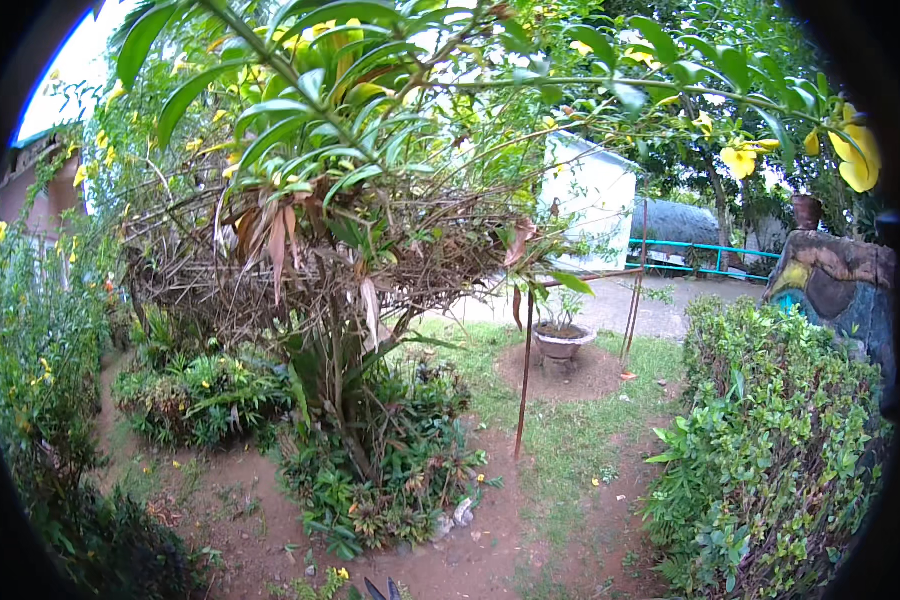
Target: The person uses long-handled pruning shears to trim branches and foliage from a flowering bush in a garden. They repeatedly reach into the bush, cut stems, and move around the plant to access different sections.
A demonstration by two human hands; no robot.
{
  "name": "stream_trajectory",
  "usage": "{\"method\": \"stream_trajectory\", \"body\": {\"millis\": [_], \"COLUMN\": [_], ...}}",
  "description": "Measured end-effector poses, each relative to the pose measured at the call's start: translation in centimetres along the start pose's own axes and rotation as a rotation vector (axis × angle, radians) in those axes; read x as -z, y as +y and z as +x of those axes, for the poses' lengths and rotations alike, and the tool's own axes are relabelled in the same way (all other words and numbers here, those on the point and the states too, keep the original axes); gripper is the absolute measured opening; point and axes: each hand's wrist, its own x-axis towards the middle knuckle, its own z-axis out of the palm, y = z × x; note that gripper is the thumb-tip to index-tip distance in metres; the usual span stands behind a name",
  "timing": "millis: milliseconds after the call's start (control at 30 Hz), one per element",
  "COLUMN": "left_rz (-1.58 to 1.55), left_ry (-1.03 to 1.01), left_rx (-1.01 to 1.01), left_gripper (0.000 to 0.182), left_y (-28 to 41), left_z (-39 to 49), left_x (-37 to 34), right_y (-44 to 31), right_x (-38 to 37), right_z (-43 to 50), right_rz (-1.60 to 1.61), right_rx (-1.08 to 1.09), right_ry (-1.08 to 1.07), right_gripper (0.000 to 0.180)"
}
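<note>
Neither of my hands is in view. Two dark pointed blades [384,590], apart at their tips, poke in at the bottom edge; what they belong to is cut off. Before me stands a large shrub with a tangle of dry brown twigs [322,262] under its green top. Dry brown leaves [277,232] hang from it. A leafy branch with yellow trumpet-shaped flowers [739,160] arches over the upper right. Low leafy plants [390,480] surround the shrub's base, with pale stones [463,512] at their edge.
A thin rusty metal post [525,375] rises from the ground right of the shrub. Behind it a potted plant's bowl [562,342] stands on a dirt mound. A dense hedge [772,450] lines the right side, beside a painted wall [832,292]. Bushes [37,375] line the left. Turquoise railings [720,259] run behind.
</note>
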Motion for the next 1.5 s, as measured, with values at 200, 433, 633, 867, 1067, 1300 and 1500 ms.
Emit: {"method": "stream_trajectory", "body": {"millis": [200, 433, 633, 867, 1067, 1300, 1500], "left_rz": [0.167, 0.271, 0.424, 0.866, 1.123, 1.325, 1.153], "left_ry": [-0.014, -0.016, -0.018, -0.055, -0.223, -0.321, -0.174], "left_rx": [-0.030, -0.011, -0.011, -0.388, -0.814, -1.013, -1.195], "left_gripper": [0.016, 0.015, 0.015, 0.015, 0.026, 0.019, 0.026], "left_y": [2.7, 1.3, 2.1, 15.6, 33.0, 41.5, 24.8], "left_z": [-2.4, -7.2, -14.2, -22.4, -34.0, -37.4, -21.8], "left_x": [-6.1, -3.5, 3.8, 7.3, -1.2, -12.7, -5.0], "right_y": [-1.4, 2.1, 4.4, -12.4, -35.0, -45.4, -39.3], "right_x": [5.3, 3.6, -2.3, 1.0, 8.2, 13.5, 0.2], "right_z": [0.9, -0.4, -3.5, -6.9, -11.2, -11.6, -8.3], "right_rz": [0.140, 0.234, 0.312, 0.149, 0.396, 0.737, 0.971], "right_rx": [0.081, 0.040, 0.037, 0.483, 0.950, 1.128, 1.001], "right_ry": [0.081, 0.152, 0.265, 0.574, 0.783, 0.889, 0.705], "right_gripper": [0.037, 0.037, 0.039, 0.042, 0.031, 0.024, 0.024]}}
